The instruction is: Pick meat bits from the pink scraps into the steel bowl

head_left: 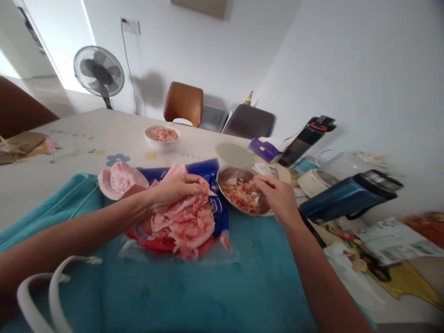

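Note:
My left hand [177, 187] rests on a heap of pale pink peelings [185, 224], fingers curled and pinching a piece at the heap's top. The heap lies on a blue and red plastic bag [217, 210] spread over a teal cloth [194, 296]. My right hand [277, 196] reaches into a metal bowl [231, 175] holding pinkish-orange pieces [241, 194]; its fingers are bent over the bowl's right side, and what they hold is hidden. A pink lump [120, 180] lies at the bag's left.
A white bowl of pink pieces [162, 135] stands farther back on the table. A dark blue flask [347, 196], a black bottle [305, 138], a purple tissue pack [265, 149] and papers [391, 240] crowd the right. A fan [99, 73] and chairs [183, 104] stand behind.

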Demonstrator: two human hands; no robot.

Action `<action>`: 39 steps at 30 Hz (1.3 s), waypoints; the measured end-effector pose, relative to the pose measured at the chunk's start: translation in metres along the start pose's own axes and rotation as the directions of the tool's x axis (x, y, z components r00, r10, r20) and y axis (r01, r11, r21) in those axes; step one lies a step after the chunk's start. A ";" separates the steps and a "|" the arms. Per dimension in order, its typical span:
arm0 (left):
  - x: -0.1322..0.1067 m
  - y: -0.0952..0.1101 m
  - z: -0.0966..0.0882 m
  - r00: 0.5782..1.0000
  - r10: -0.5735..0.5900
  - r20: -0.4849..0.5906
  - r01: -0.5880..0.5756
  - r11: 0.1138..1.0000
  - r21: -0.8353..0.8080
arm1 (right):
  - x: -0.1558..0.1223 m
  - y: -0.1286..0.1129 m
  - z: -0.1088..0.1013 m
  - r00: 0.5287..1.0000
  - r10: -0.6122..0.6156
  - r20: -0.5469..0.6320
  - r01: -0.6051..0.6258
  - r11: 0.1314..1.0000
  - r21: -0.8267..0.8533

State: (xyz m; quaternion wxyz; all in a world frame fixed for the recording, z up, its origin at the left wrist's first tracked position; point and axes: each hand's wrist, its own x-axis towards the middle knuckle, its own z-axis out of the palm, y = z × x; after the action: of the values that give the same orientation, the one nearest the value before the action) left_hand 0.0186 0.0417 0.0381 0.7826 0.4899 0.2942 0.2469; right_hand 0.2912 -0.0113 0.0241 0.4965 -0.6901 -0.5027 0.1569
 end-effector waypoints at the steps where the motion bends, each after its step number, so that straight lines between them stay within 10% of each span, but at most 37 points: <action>1: -0.003 -0.002 0.000 1.000 -0.012 -0.016 0.012 1.000 0.011 | 0.001 0.007 -0.003 1.000 -0.010 0.014 0.010 0.999 -0.041; 10: -0.027 -0.029 -0.009 0.990 -0.055 -0.133 0.059 0.998 0.027 | -0.021 -0.010 0.013 0.995 -0.093 -0.046 0.097 0.989 0.114; 19: -0.040 -0.051 -0.016 0.984 0.099 -0.149 -0.099 0.995 0.002 | -0.091 -0.053 0.076 0.855 -0.262 0.447 0.104 0.932 0.347; 30: -0.042 -0.058 -0.024 0.993 0.097 -0.073 -0.100 0.995 -0.030 | -0.103 -0.056 0.097 0.807 -0.465 0.364 0.401 0.884 0.242; 35: -0.040 -0.060 -0.026 0.994 0.077 -0.077 -0.084 0.993 -0.086 | -0.107 -0.057 0.102 0.831 -0.446 0.332 0.408 0.895 0.181; 39: -0.040 -0.061 -0.026 0.997 0.054 -0.056 -0.060 0.990 -0.127 | -0.109 -0.060 0.105 0.894 -0.272 0.356 0.172 0.942 0.288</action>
State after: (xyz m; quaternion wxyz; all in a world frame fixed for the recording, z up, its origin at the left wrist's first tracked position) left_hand -0.0221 0.0063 -0.0171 0.7971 0.4399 0.2842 0.3005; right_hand 0.1355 -0.0486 -0.0040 0.4836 -0.5144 -0.6438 0.2951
